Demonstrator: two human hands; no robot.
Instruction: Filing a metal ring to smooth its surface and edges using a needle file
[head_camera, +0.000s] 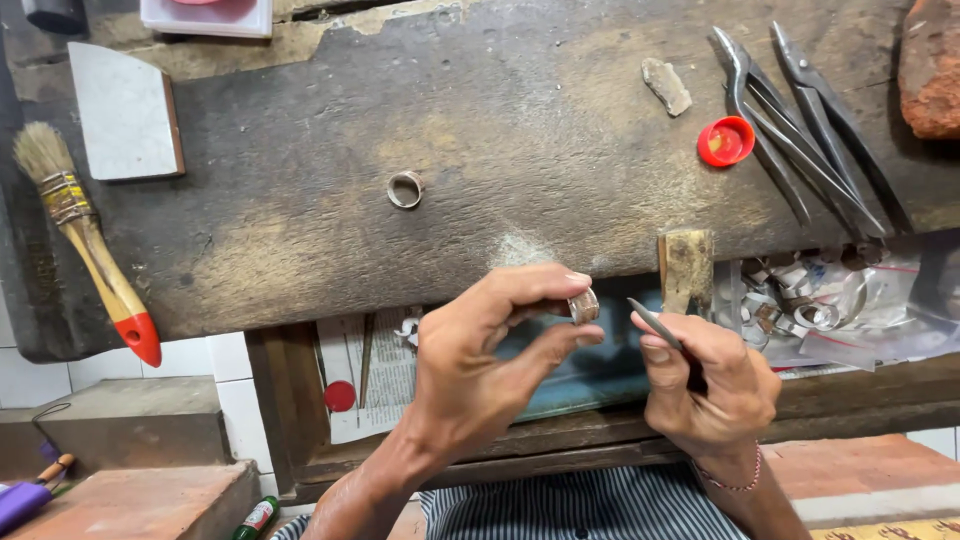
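**Ring and file, held at desk edge**

Left hand (470, 370): metal ring (583, 305) pinched between thumb and forefinger, fingers closed on it, in front of the worn wooden desk (520, 120). Right hand (715, 385): slim file (655, 323) gripped, tip just beside the ring, not visibly touching. Step judged: filing or finishing the ring's edge; steady pinch and close tip contact called for. Also present: second ring (405, 189), paintbrush (85, 240), red cap (726, 141), pliers (800, 130).

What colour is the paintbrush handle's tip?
Red, on the paintbrush with its pale wooden handle; head view.
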